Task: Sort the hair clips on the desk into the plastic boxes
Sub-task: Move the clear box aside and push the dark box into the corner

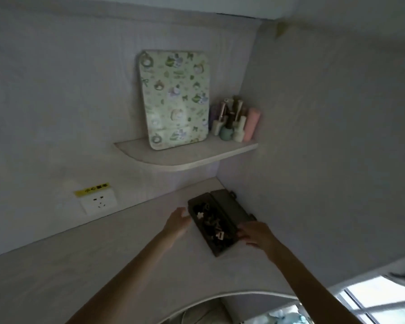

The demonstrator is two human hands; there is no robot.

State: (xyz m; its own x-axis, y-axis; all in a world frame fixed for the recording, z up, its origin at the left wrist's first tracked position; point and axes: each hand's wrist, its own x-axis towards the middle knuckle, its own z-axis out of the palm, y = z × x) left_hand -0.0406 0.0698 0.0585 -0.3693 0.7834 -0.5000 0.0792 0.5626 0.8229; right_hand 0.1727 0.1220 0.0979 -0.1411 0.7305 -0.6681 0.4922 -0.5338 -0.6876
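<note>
Dim grey-white walls meet in a corner above a pale wood-grain desk (84, 265), whose near edge curves in an arc; a white wall socket (98, 201) with a yellow sticker along its top sits on the left wall, just above the desk surface; higher up, a rounded corner shelf (173, 157) carries a patterned board (173, 99), cream with green cartoon prints, leaning against the wall, and right of it a cluster of small bottles and tubes (235, 122), one of them pink; far in the desk's corner lies a dark plastic box (216, 224), its lid swung open to the right, its tray heaped with hair clips (212, 224), mostly dark with a few pale ones showing; the left hand (178, 220) reaches in from the near left, fingers relaxed and fairly straight, fingertips touching the box's left wall, gripping nothing; the right hand (255, 233) comes from the near right and rests at the box's near right corner, fingers curled against its edge, though blur hides whether they actually pinch it; a bright window (384, 302) shows at the near right, below the desk.
</note>
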